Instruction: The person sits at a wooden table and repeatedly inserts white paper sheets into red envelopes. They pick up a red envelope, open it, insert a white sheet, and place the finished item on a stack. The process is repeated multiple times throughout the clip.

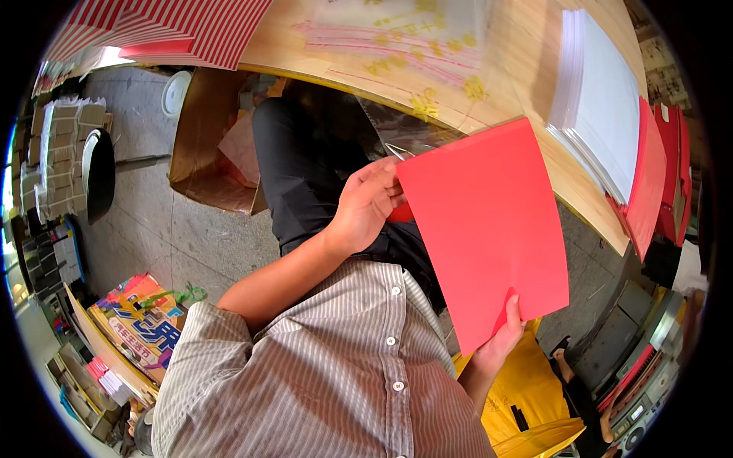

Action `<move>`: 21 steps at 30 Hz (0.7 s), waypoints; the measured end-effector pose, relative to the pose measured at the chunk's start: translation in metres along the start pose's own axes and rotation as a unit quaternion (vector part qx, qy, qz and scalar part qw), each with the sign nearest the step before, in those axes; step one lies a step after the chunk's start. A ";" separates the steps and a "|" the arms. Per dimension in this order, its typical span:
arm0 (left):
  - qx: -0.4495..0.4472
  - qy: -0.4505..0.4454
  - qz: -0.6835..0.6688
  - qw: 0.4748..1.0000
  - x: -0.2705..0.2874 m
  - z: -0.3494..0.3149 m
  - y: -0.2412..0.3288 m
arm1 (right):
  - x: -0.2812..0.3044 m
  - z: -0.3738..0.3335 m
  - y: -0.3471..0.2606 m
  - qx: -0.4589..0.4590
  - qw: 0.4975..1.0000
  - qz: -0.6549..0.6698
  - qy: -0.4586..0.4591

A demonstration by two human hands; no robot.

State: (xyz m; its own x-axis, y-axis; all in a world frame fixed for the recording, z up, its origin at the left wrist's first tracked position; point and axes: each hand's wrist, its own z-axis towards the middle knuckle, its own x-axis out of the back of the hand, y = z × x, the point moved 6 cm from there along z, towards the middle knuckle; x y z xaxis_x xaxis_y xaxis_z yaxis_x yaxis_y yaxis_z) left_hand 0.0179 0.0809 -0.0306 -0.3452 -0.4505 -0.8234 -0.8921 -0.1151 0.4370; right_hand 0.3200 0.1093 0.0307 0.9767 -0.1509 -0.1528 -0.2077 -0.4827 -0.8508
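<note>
A plain red sheet of card or thin folder (489, 229) is held tilted above my lap, close to the table's near edge. My left hand (365, 202) is closed at its upper left corner, fingertips partly behind the edge. Beside those fingertips a thin pointed metal tool (396, 151) shows; the rest of it is hidden, and whether the hand grips it is unclear. Gripping the bottom edge is my right hand (500, 336), thumb on the front, other fingers hidden behind.
The wooden table (527, 91) bears a stack of white sheets (599, 99) with red ones beside it, and red-striped paper (183, 30) at far left. Below stands a cardboard box (195, 145) with paper scraps. A yellow bag or cover (527, 389) is at lower right.
</note>
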 end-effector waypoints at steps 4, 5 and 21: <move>-0.032 -0.022 0.085 0.996 -0.003 -0.002 0.004 | 0.005 0.003 0.001 -0.002 1.000 -0.002 -0.014; -0.032 -0.014 0.088 0.996 -0.002 -0.003 0.004 | 0.010 0.004 0.002 0.007 1.000 -0.006 -0.008; -0.059 0.050 0.179 0.981 0.015 -0.007 0.002 | 0.030 0.011 0.012 0.008 1.000 0.029 0.001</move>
State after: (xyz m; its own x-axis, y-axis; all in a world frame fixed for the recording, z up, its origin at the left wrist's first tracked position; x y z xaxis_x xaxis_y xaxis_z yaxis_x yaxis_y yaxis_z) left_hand 0.0127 0.0680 -0.0391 -0.5945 -0.5651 -0.5721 -0.6765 -0.0331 0.7357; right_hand 0.3471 0.1089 0.0106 0.9631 -0.1798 -0.2005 -0.2624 -0.4589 -0.8489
